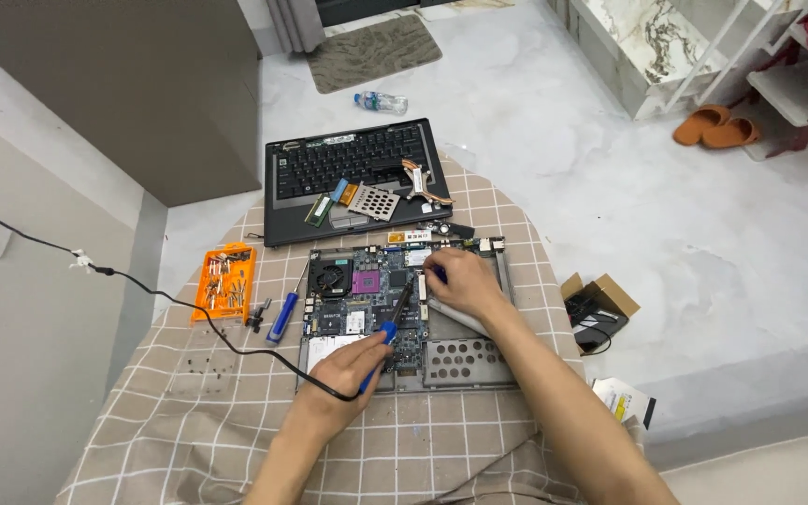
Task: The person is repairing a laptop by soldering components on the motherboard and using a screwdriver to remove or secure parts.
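- The left hand (343, 369) is closed around a blue-handled soldering iron (387, 329), its black cord running off toward the table's left edge and its tip resting on the motherboard (367, 299).
- The right hand (460, 281) lies on the board's right side with fingers curled; whether they pinch anything cannot be told.
- The motherboard sits in an open grey laptop base (460, 360) at the middle of the checked tablecloth (236, 421).
- The laptop's keyboard deck (357, 164) lies at the far edge, carrying a memory stick, a perforated metal plate and a copper heat pipe.
- Near the left edge lies an orange bit case (224, 283), and just beside the board a blue screwdriver (281, 316).
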